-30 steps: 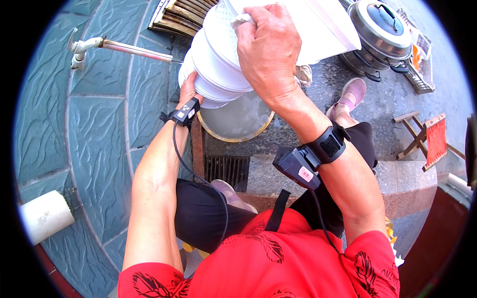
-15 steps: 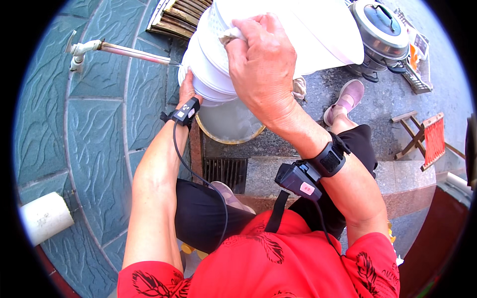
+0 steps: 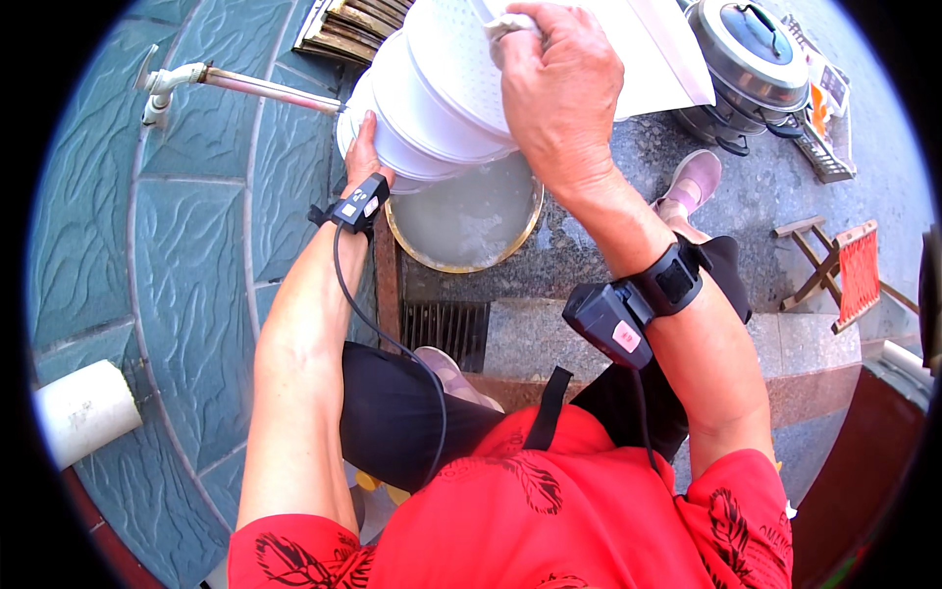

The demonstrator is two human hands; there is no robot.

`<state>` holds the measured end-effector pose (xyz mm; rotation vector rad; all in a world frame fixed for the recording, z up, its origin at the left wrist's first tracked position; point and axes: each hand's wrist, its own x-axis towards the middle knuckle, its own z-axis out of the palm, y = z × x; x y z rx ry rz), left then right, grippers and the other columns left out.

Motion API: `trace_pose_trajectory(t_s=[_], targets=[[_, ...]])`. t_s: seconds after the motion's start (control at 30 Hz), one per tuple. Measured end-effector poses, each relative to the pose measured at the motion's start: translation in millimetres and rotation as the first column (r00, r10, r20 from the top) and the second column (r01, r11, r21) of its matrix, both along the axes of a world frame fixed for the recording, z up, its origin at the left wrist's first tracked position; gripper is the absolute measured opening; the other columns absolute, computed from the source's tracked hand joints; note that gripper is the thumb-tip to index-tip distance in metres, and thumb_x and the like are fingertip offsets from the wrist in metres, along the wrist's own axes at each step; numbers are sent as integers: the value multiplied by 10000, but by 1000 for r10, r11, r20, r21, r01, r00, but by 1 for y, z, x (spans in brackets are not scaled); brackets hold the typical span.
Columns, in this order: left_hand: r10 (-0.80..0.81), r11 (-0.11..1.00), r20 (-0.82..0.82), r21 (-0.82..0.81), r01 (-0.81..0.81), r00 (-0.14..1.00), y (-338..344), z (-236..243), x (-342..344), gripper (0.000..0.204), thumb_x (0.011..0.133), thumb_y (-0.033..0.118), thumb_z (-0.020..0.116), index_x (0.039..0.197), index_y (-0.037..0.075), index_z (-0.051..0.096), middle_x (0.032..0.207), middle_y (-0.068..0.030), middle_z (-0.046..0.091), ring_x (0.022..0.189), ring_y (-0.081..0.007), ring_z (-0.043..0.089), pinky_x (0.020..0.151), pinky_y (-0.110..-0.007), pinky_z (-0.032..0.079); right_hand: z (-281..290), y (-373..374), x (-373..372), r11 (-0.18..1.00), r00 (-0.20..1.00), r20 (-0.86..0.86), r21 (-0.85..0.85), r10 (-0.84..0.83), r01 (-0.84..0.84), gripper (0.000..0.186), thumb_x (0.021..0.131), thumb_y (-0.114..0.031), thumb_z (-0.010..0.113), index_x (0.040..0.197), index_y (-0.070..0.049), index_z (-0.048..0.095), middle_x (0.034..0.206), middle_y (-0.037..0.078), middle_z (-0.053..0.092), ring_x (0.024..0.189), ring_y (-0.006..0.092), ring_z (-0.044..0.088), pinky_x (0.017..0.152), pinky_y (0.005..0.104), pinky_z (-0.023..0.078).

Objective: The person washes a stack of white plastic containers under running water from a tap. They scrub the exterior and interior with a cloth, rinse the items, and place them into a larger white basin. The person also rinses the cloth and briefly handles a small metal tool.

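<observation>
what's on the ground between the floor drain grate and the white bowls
In the head view, a round metal basin of cloudy water sits between the drain grate and the stacked white bowls.

A small pink label (image 3: 626, 337) sits on the black box strapped below the right wrist, at about 3 o'clock from centre. A tiny white label (image 3: 355, 204) marks the black left wrist device, at 11 o'clock.

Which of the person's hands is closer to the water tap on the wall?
Left. The left hand holds the white tub just right of the tap; the right hand is farther right, on the tub.
</observation>
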<state>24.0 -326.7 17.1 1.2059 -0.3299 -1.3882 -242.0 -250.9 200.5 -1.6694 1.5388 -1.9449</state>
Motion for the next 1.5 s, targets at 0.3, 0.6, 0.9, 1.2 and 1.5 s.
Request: trace_pose_trajectory(t_s=[0.3, 0.6, 0.9, 1.2, 1.5], targets=[[-43, 996, 63, 80, 38, 997, 29, 13, 3, 639, 865, 190, 715, 1399, 5, 417, 1418, -178, 481, 1305, -360, 445, 1124, -510, 316, 11, -7, -27, 980, 997, 78, 197, 3, -18, 218, 812, -124, 521, 769, 24, 676, 655, 209, 621, 618, 355, 628, 640, 431, 477], [-42, 993, 286, 115, 9, 957, 102, 70, -24, 514, 819, 21, 655, 1287, -102, 482, 1268, -265, 567, 1159, -382, 568, 1034, -469, 426, -2, -7, -66, 856, 975, 217, 512, -52, -68, 229, 739, -112, 514, 751, 52, 674, 633, 198, 625, 594, 279, 612, 634, 415, 471], [120, 992, 272, -2, -124, 955, 150, 69, -31, 489, 781, 42, 684, 1226, -80, 523, 1149, -208, 630, 1039, -344, 620, 946, -436, 482, 16, 41, -68, 878, 916, 367, 372, 160, -303, 220, 811, -92, 507, 728, 43, 660, 575, 87, 582, 540, 145, 534, 539, 327, 425], [175, 984, -78, 46, -172, 981, 171, 27, -39, 502, 855, 122, 648, 1302, -39, 484, 1299, -199, 550, 1197, -348, 523, 1042, -464, 407, 73, 88, -38, 947, 946, -66, 76, 318, -313, 201, 823, -97, 521, 778, 34, 667, 654, 182, 626, 626, 287, 622, 643, 385, 485], [131, 987, -246, -54, -148, 960, 173, 1, -42, 378, 910, 192, 562, 1216, -29, 562, 1293, -115, 586, 1205, -261, 524, 1059, -382, 397, 92, 141, 6, 946, 911, -269, -5, 311, -325, 152, 819, -88, 548, 795, 39, 628, 793, 263, 605, 774, 431, 609, 719, 490, 490]])
